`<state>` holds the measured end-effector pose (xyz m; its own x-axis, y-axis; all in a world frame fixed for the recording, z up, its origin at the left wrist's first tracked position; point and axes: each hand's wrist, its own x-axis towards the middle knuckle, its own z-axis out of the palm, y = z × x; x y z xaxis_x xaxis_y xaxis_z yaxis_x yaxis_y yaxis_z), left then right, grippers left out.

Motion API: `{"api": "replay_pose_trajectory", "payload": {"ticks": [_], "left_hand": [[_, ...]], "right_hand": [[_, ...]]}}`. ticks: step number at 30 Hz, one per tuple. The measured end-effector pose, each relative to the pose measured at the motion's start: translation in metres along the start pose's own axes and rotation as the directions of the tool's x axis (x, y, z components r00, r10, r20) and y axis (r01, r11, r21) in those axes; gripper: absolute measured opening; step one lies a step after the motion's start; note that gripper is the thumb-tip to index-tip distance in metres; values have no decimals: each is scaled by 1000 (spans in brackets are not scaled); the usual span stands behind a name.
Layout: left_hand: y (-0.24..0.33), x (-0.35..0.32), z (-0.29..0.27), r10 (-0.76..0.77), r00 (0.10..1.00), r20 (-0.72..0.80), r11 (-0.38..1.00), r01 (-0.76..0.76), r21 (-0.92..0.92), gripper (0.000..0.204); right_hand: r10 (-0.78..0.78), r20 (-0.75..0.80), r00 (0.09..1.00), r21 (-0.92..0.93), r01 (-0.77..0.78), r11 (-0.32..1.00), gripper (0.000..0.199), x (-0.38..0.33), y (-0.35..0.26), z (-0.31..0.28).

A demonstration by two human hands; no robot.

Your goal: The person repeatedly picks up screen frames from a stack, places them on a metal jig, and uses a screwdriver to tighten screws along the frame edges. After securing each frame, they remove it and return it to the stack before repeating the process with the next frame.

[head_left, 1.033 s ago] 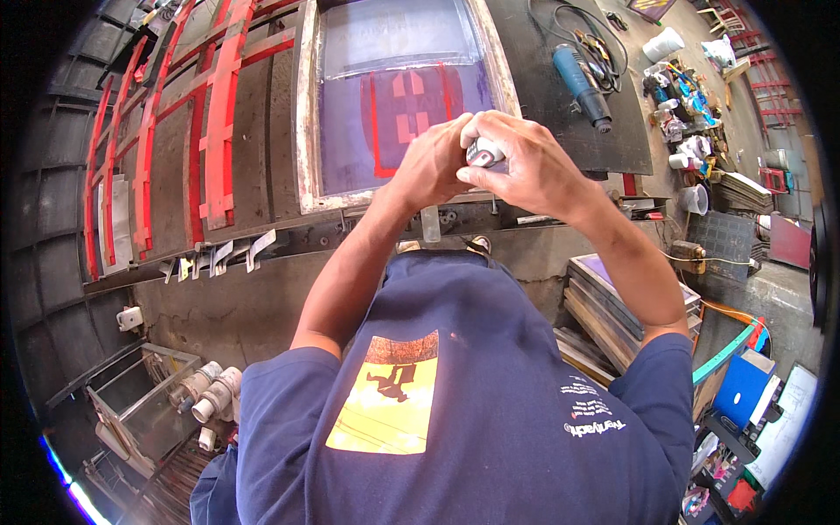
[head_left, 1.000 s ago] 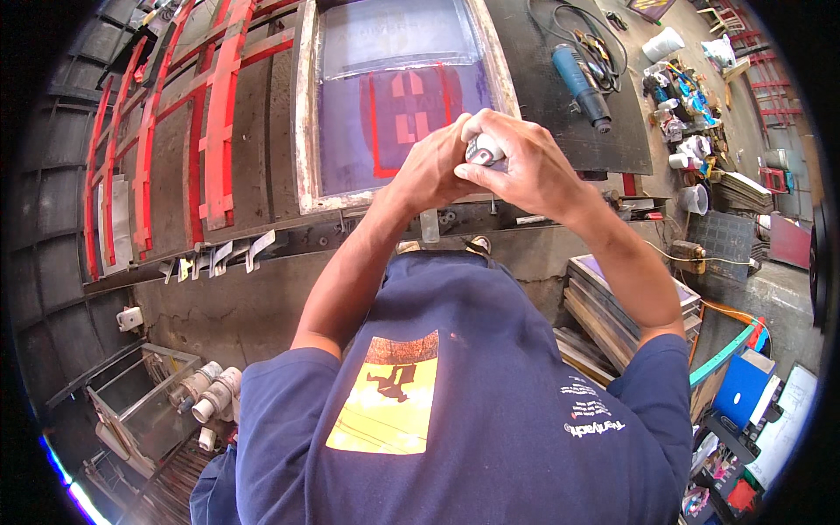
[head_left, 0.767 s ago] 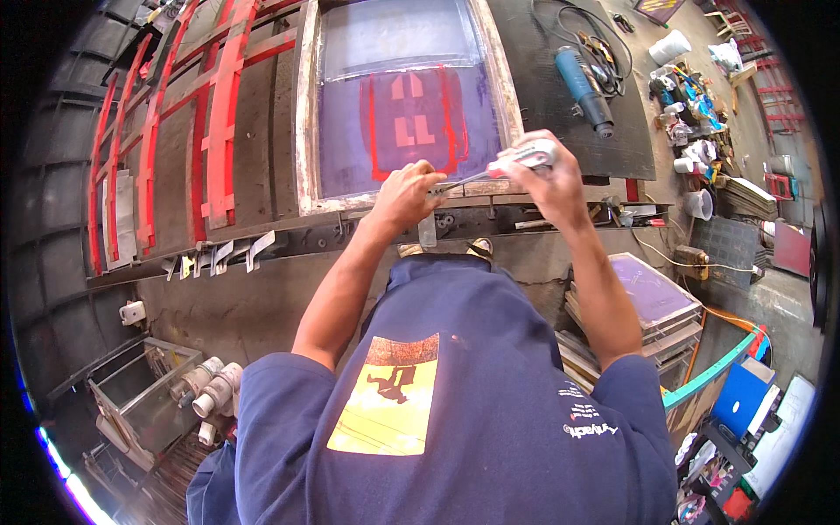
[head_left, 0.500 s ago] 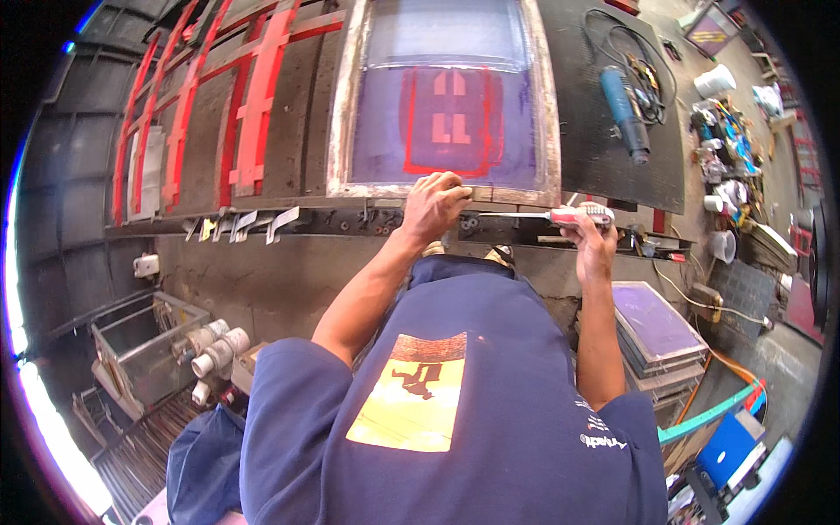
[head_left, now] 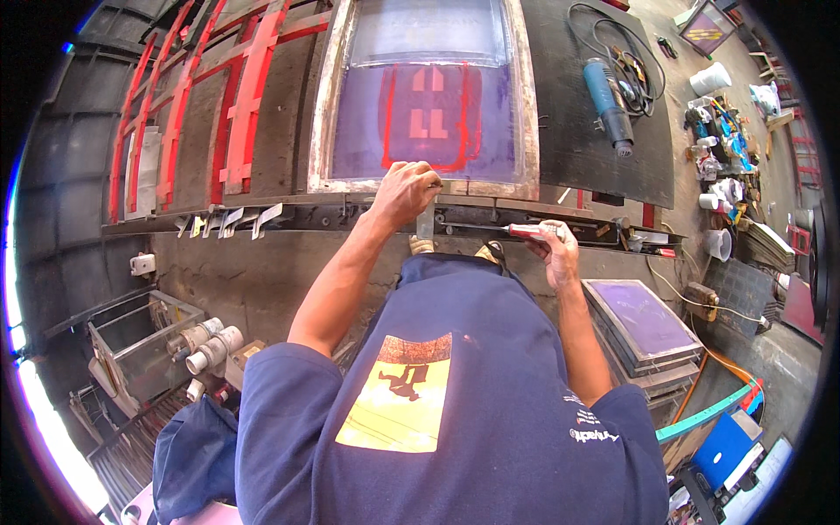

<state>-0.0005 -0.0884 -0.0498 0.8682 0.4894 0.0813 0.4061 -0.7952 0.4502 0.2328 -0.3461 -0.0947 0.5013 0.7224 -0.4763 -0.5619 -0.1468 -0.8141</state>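
A wooden-framed printing screen [head_left: 429, 181] with purple mesh and a red outline lies in front of me. My left hand [head_left: 404, 194] is at its near edge, its fingers curled in a pinch; what they hold, if anything, I cannot make out. A flat greyish strip [head_left: 426, 220] shows just below these fingers. In my right hand [head_left: 558, 252] is a screwdriver [head_left: 528, 231] with a red and pale handle, wrapped by the fingers. Its thin shaft points left, over the dark rail below the screen and under my left hand.
Red bars [head_left: 243, 131] run across the bench at left. On the dark board [head_left: 560, 149] at right lies a blue heat gun [head_left: 605, 101] with a coiled cord. Several framed screens [head_left: 645, 315] are stacked by my right arm. Metal brackets [head_left: 232, 220] hang along the rail.
My right hand has come lower and to the left with the screwdriver, nearer my left hand. The whole view has shifted slightly. My left hand stays at the screen's edge.
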Motion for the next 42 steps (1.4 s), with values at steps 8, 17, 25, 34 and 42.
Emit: {"api": "replay_pose_trajectory", "payload": {"ticks": [8,17,25,34,42], "left_hand": [[6,2,-2,-110,991,76,991,103,87,20],[11,-8,3,-212,975,-66,973,217,79,24],[13,-20,9,-221,953,-208,974,225,-4,21],[6,-23,18,-181,960,-212,983,182,-14,20],[-7,-25,19,-184,952,-243,976,148,-159,19]], "right_hand": [[-358,-1,934,-788,220,575,35,-10,-11,9],[-551,60,832,-887,298,354,51,-16,-10,3],[-545,39,837,-943,212,258,51,-26,-6,31],[-302,218,928,-653,369,662,29,-17,-28,86],[379,311,871,-634,-107,766,25,28,28,178]]}}
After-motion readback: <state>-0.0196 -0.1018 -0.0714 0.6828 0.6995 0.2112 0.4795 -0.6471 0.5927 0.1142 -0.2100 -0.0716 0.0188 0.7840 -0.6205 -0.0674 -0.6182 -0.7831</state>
